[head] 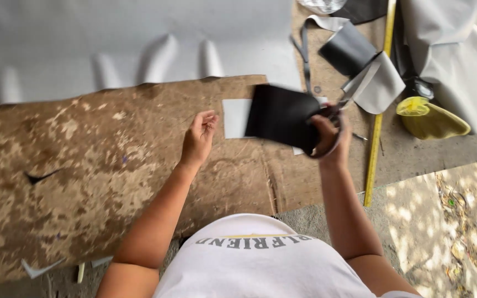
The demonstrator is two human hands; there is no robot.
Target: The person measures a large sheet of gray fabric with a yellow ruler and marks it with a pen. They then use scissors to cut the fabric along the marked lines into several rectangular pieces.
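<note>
The right hand (331, 138), fingers through scissors (335, 118), pinched a flat, matte black square sheet (281, 117) above the worn board's (84, 165) far edge, while the left hand (199, 137) hovered open.

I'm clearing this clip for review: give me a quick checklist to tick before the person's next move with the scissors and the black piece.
1. Right hand grips the scissors: ok.
2. Black piece is held up off the board: ok.
3. Left hand is open and clear of the blades: ok.
4. Grey square lies flat on the brown board: ok.
5. Blades open or closed: cannot tell, blurred.
6. Yellow tape measure lies clear of both hands: ok.
</note>
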